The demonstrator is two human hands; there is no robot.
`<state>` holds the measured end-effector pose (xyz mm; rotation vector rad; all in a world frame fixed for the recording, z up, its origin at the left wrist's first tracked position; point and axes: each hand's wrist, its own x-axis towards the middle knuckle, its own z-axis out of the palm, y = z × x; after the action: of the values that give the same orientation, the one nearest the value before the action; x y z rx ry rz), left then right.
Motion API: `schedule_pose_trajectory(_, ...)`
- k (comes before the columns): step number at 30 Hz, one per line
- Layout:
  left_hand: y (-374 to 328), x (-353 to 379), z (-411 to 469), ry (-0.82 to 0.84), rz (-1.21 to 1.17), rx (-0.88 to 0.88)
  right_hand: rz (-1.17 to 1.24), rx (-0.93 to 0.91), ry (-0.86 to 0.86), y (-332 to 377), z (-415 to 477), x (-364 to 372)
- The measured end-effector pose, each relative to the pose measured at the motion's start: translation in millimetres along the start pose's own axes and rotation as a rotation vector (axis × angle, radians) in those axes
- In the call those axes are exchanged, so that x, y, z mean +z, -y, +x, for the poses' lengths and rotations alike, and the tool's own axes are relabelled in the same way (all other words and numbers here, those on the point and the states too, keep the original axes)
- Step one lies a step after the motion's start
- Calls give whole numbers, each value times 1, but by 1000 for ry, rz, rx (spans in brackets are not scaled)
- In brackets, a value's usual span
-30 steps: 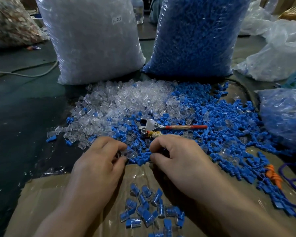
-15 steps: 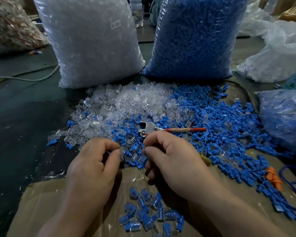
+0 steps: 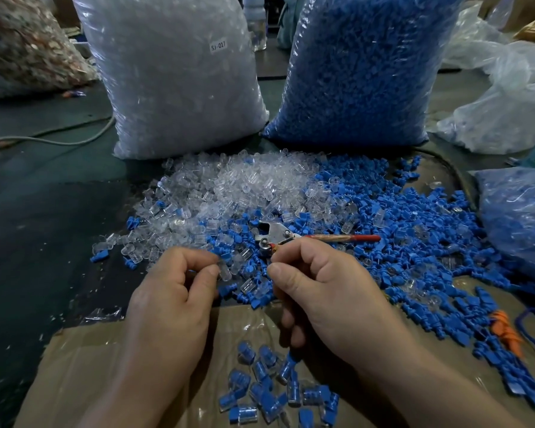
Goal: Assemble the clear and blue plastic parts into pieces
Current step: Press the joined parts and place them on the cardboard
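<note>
Here, nearest you, the finished clear-and-blue plastic pieces (image 3: 275,393) lie clustered on the brown cardboard sheet (image 3: 74,366), between your forearms. A part dropped from above could land among them and pass for finished work. Your left hand (image 3: 173,295) pinches a small clear plastic cap (image 3: 225,271) between thumb and forefinger, the other fingers curled. The cap looks slick and is held only at one end, so a skewed push may squirt it free. Your right hand (image 3: 325,288) is curled, thumb against forefinger; whether it holds a blue plug cannot be told. Just beyond it, red-handled metal pliers (image 3: 291,237) rest on the mixed heap of loose clear caps (image 3: 244,186) and loose blue plastic plugs (image 3: 414,242). The bag of clear parts (image 3: 173,72) and the bag of blue parts (image 3: 362,66) stand farthest.
</note>
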<state>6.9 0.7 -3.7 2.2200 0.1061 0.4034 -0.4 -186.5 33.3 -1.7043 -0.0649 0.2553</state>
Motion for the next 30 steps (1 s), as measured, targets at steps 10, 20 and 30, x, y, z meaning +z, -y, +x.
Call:
schedule_pose_trajectory(10, -17, -3, -11, 77, -61, 36, 133, 54, 57, -5, 4, 5)
schedule_pose_trajectory(20, -22, -6, -15, 185, 4, 270, 58, -38, -20, -9, 8, 13)
schedule_pose_trajectory(30, -17, -4, -9, 116, -115, 258, 159, -15, -54, -7, 3, 9)
